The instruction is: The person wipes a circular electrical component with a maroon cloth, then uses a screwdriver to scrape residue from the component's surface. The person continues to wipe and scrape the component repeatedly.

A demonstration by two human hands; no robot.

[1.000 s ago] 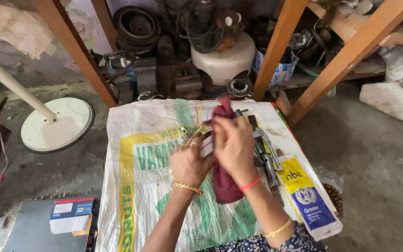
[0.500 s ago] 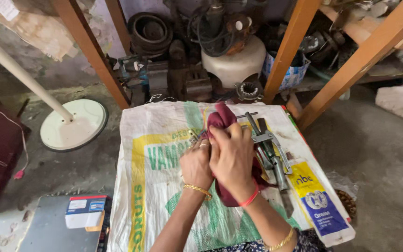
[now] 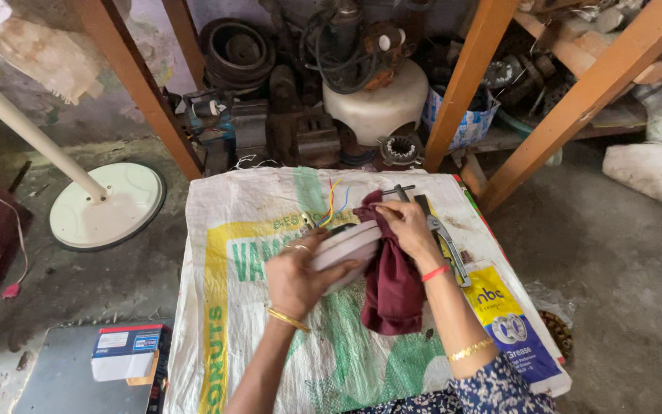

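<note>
My left hand [image 3: 294, 277] grips a pale, rounded motor housing [image 3: 344, 247] tilted on its edge, with coloured wires [image 3: 331, 203] trailing from its far side. My right hand [image 3: 406, 228] presses a maroon cloth [image 3: 390, 287] against the housing's right face; the cloth hangs down over a white woven sack [image 3: 227, 230] spread on the floor. Both wrists wear bangles. Metal hand tools [image 3: 432, 222] lie on the sack just beyond my right hand.
A white round fan base with pole [image 3: 105, 203] stands at the left. A small carton [image 3: 126, 353] rests on a grey box at lower left. Orange wooden rack legs [image 3: 469, 77] frame shelves of dark motor parts and a white tub [image 3: 377, 103].
The housing has tipped so its pale rim shows in my left hand. My right hand has slid to the right with the cloth. The camera has shifted slightly.
</note>
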